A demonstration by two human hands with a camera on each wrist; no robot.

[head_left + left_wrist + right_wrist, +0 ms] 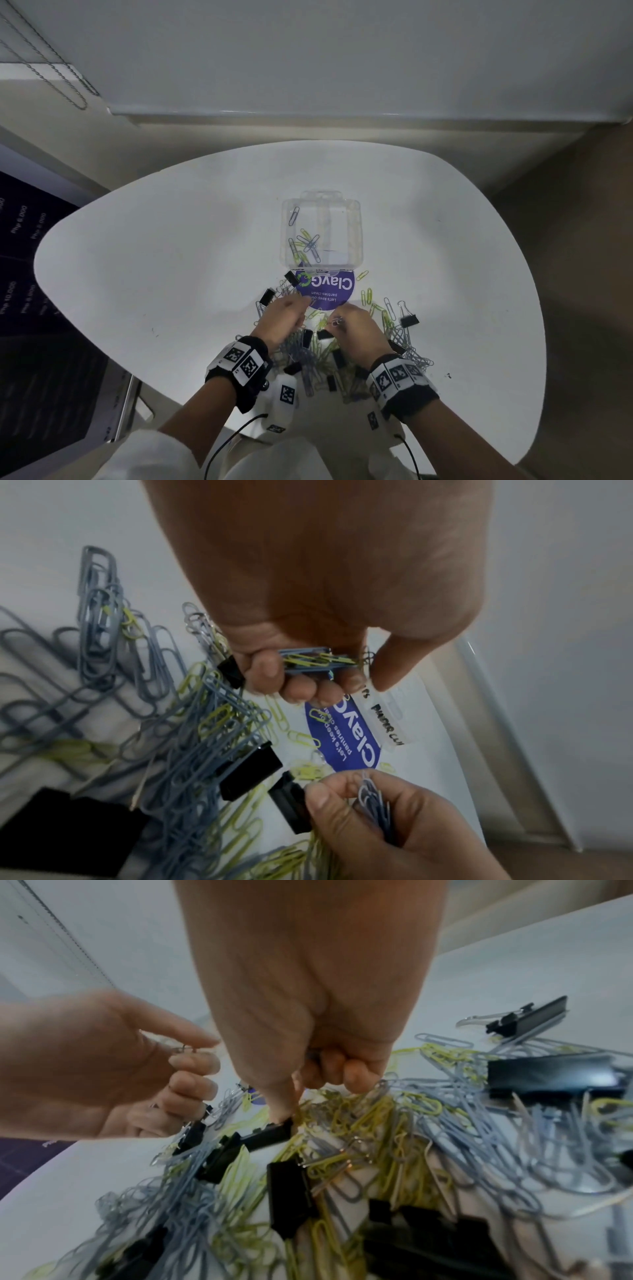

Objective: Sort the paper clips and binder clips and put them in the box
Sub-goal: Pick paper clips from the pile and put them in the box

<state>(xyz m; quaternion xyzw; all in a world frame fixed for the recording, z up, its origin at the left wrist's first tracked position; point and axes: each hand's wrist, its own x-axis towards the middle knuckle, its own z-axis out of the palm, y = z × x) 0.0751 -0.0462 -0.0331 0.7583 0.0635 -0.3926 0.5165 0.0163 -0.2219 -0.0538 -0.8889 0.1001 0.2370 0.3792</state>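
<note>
A person's 2 bare hands work over a white rounded tabletop [171,240], seen from above. Nearest the body, below both wrists, lies a tangled heap of paper clips [308,359], grey-blue and yellow-green, with black binder clips [337,358] mixed through it.

The left hand [282,320] has its fingers curled around a small bunch of grey and yellow paper clips [316,660], with the thumb standing free beside them. The right hand [356,330] pinches a bundle of grey paper clips [375,800] between curled fingers and thumb. The 2 hands are close together, nearly touching, above the far edge of the heap.

To the right of the right hand, more loose clips spread outward, ending at 1 binder clip with its wire handles up [408,317]. To the left of the left hand, 2 more black binder clips [268,296] lie near scattered grey clips.

Just beyond the fingers lies a round purple sticker [329,291] with white lettering. Past it, touching its far edge, stands the clear plastic box [356,233], open. Its left compartment holds several grey and yellow paper clips; its right compartment looks bare.

Wide bare white surface surrounds the box and hands on the left, right and far sides. Beyond the tabletop's far edge runs a pale ledge and a white wall. A beaded blind cord [51,61] hangs at far left.
</note>
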